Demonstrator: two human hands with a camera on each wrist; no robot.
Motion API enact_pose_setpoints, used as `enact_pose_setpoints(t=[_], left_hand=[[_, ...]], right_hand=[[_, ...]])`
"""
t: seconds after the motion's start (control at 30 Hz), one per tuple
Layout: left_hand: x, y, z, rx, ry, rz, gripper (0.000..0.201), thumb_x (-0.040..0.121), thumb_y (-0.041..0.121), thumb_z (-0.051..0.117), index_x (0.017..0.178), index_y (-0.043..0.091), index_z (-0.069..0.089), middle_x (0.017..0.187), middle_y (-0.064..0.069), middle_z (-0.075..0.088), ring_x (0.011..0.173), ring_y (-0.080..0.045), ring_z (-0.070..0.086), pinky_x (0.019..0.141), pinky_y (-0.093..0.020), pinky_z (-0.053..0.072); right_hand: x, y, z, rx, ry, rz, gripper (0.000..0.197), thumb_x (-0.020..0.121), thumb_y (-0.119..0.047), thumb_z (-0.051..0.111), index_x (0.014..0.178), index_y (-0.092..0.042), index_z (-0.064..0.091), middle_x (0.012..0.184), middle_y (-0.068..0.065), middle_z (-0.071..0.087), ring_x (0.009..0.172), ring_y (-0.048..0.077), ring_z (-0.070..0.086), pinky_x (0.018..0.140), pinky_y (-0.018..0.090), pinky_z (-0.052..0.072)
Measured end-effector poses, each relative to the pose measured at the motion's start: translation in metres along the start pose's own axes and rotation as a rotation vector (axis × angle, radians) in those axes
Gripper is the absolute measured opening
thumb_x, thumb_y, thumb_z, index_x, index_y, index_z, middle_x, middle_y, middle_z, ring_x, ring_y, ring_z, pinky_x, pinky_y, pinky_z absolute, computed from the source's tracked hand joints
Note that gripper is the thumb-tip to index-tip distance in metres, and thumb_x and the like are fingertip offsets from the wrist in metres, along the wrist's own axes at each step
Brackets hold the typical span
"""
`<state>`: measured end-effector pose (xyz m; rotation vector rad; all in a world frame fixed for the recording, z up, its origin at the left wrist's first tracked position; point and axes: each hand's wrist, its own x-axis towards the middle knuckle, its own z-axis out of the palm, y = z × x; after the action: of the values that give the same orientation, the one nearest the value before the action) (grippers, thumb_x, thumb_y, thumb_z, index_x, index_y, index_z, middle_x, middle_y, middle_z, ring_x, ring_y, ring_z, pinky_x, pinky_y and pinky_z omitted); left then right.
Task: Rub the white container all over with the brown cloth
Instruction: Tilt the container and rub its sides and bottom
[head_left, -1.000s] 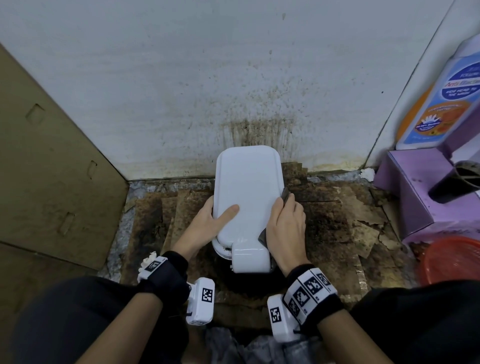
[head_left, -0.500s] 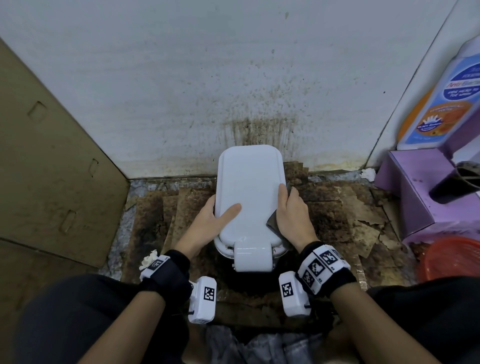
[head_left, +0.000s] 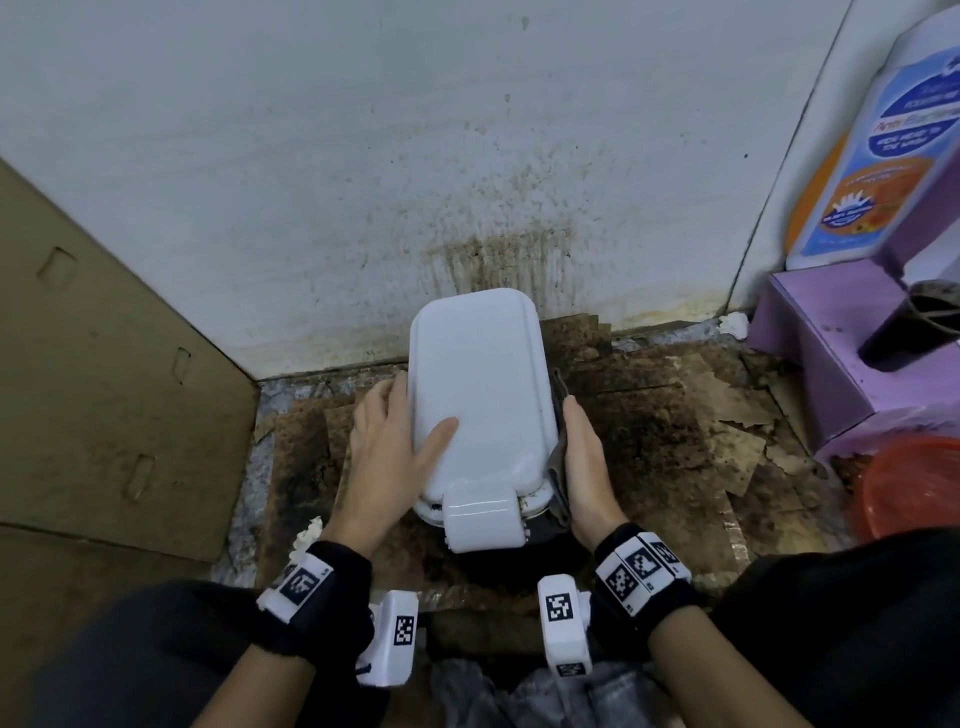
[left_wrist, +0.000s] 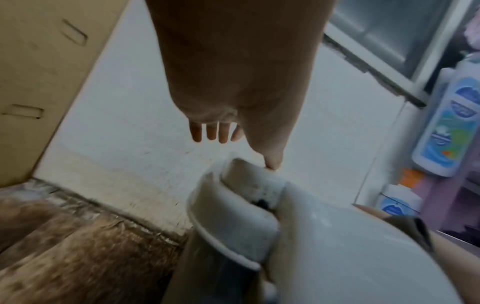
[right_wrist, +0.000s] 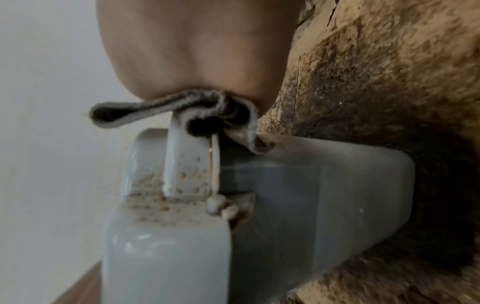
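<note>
The white container (head_left: 478, 395) lies on stained cardboard, its latch toward me. My left hand (head_left: 395, 441) steadies it: the thumb rests on the lid and straight fingers run along the left side. In the left wrist view the left hand (left_wrist: 233, 142) shows straight fingers above the container (left_wrist: 324, 246). My right hand (head_left: 582, 452) lies flat against the container's right side and presses the brown cloth (head_left: 557, 415) onto it. The right wrist view shows the bunched cloth (right_wrist: 182, 102) under my right hand (right_wrist: 194, 51), by the speckled container (right_wrist: 285, 185). The right fingers are hidden there.
A stained white wall (head_left: 467, 156) stands just behind the container. A cardboard panel (head_left: 104, 389) leans at the left. At the right are a purple box (head_left: 831, 353), a detergent bottle (head_left: 872, 156) and a red bowl (head_left: 909, 488). Dirty cardboard sheets (head_left: 675, 441) cover the floor.
My right hand has slid with the cloth off the lid's near right edge onto the right side, its fingers straightening. The left hand has stayed in place.
</note>
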<state>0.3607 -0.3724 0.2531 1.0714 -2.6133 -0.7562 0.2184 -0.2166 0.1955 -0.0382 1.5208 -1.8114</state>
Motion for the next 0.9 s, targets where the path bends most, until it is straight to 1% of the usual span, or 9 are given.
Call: enact_pose_setpoints(t=[0.1,0.17,0.23,0.37,0.47,0.6,0.7,0.8,0.9], left_hand=[[-0.004,0.007,0.003,0.022,0.036,0.145,0.064,0.107,0.045,0.050,0.161,0.014,0.035,0.165,-0.003,0.033,0.153,-0.019,0.024,0.128,-0.043,0.021],[-0.007,0.017,0.009,-0.022,0.020,0.197,0.059,0.108,0.041,0.048,0.160,0.013,0.038,0.167,0.001,0.033,0.155,-0.014,0.024,0.129,-0.034,0.018],[-0.011,0.025,0.016,-0.056,-0.015,0.223,0.057,0.110,0.038,0.047,0.162,0.015,0.035,0.169,0.004,0.028,0.156,-0.010,0.021,0.129,-0.030,0.017],[-0.014,0.027,0.017,-0.098,0.013,0.136,0.066,0.107,0.053,0.036,0.163,0.019,0.031,0.167,0.004,0.024,0.155,-0.009,0.017,0.127,-0.029,0.014],[-0.010,0.021,0.010,-0.085,0.054,0.068,0.073,0.100,0.063,0.028,0.161,0.022,0.033,0.161,0.005,0.026,0.150,-0.009,0.021,0.122,-0.029,0.016],[-0.003,0.002,0.003,-0.001,0.112,0.025,0.067,0.102,0.056,0.029,0.159,0.021,0.034,0.156,0.000,0.028,0.144,-0.016,0.024,0.115,-0.028,0.015],[0.002,-0.018,-0.004,-0.008,0.099,0.001,0.066,0.101,0.055,0.029,0.157,0.022,0.035,0.156,-0.002,0.029,0.145,-0.018,0.024,0.115,-0.029,0.014],[0.005,-0.028,-0.009,0.009,0.076,0.023,0.063,0.102,0.054,0.031,0.156,0.023,0.036,0.156,-0.001,0.029,0.146,-0.019,0.024,0.115,-0.029,0.014],[0.008,-0.029,-0.009,-0.019,0.097,0.039,0.053,0.104,0.048,0.036,0.152,0.025,0.041,0.153,0.001,0.033,0.146,-0.015,0.025,0.115,-0.028,0.013]], right_hand=[[-0.003,0.003,0.007,0.041,-0.006,-0.076,0.038,0.106,-0.039,0.050,0.142,-0.030,0.057,0.132,-0.011,0.068,0.120,0.009,0.065,0.101,0.033,0.052],[-0.004,0.008,0.014,0.065,-0.021,-0.084,0.035,0.107,-0.032,0.048,0.140,-0.031,0.059,0.129,-0.008,0.070,0.119,0.012,0.066,0.100,0.034,0.053],[-0.007,0.013,0.023,0.057,-0.017,-0.072,0.038,0.105,-0.038,0.049,0.142,-0.032,0.057,0.132,-0.006,0.069,0.122,0.014,0.065,0.106,0.038,0.050],[-0.010,0.020,0.039,0.089,-0.049,-0.054,0.042,0.108,-0.036,0.047,0.148,-0.028,0.051,0.139,-0.011,0.062,0.124,0.001,0.059,0.110,0.028,0.045],[-0.009,0.025,0.050,0.106,-0.096,-0.037,0.038,0.109,-0.034,0.046,0.146,-0.029,0.052,0.132,-0.018,0.063,0.117,-0.010,0.059,0.097,0.012,0.046],[-0.006,0.027,0.061,0.104,-0.160,0.011,0.040,0.107,-0.035,0.048,0.147,-0.028,0.054,0.137,-0.012,0.064,0.126,0.003,0.059,0.105,0.021,0.046],[-0.001,0.029,0.064,0.129,-0.151,0.018,0.036,0.107,-0.034,0.048,0.142,-0.029,0.057,0.133,-0.013,0.066,0.120,0.000,0.062,0.095,0.014,0.049],[0.000,0.033,0.069,0.149,-0.112,0.039,0.043,0.106,-0.039,0.049,0.148,-0.030,0.052,0.141,-0.011,0.061,0.127,0.004,0.057,0.104,0.022,0.045],[-0.003,0.033,0.077,0.137,-0.072,-0.014,0.041,0.107,-0.035,0.049,0.147,-0.029,0.051,0.141,-0.015,0.059,0.132,0.002,0.053,0.113,0.025,0.040]])
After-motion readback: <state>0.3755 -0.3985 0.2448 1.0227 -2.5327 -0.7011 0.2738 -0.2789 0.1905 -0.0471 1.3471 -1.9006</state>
